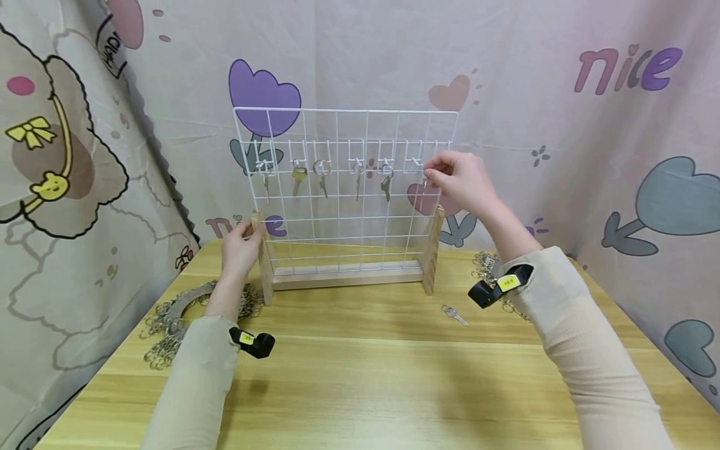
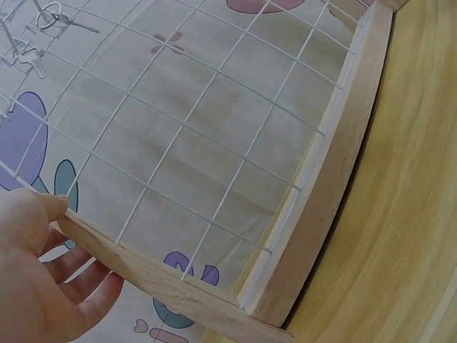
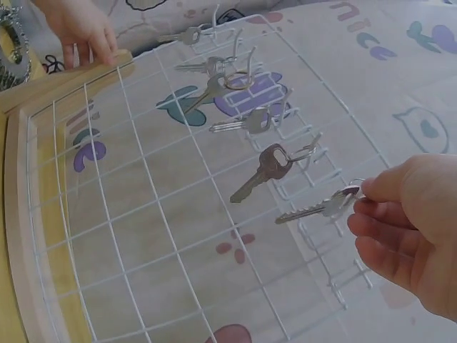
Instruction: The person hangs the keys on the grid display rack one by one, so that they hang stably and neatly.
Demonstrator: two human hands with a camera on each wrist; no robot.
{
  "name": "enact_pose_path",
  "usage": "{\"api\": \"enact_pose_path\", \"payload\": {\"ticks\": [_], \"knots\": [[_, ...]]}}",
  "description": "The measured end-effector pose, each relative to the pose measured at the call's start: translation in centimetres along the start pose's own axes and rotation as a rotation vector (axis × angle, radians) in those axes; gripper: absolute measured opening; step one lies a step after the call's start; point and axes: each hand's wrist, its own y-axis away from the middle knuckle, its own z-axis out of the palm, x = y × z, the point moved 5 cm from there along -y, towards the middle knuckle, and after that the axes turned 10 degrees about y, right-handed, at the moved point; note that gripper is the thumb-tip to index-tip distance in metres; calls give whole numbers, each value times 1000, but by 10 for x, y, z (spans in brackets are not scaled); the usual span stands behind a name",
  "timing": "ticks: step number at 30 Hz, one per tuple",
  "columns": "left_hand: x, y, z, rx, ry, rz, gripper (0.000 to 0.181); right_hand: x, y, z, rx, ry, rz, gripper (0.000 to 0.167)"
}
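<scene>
A white wire grid rack stands upright in a wooden base. My right hand is at its right side and pinches the ring of a silver key between thumb and forefinger, close to the rightmost hook. Whether the ring is over that hook cannot be told. Several keys hang from the other hooks, among them a brass-coloured key and a dark key. On the left, my left hand holds the top of the wooden side post, thumb on one side and fingers on the other.
A large ring loaded with many small key rings lies on the table at left. Another bunch of rings sits at right, partly behind my right forearm. A loose key lies in front of the rack. A patterned curtain hangs behind.
</scene>
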Motion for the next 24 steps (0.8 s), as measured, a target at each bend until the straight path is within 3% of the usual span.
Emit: {"api": "enact_pose_path", "payload": {"ticks": [14, 24], "knots": [[0, 0, 0, 9, -17, 24, 51, -5, -11, 4, 32, -21, 67, 13], [0, 0, 0, 8, -16, 27, 50, -5, -9, 6, 46, -25, 57, 17]]}}
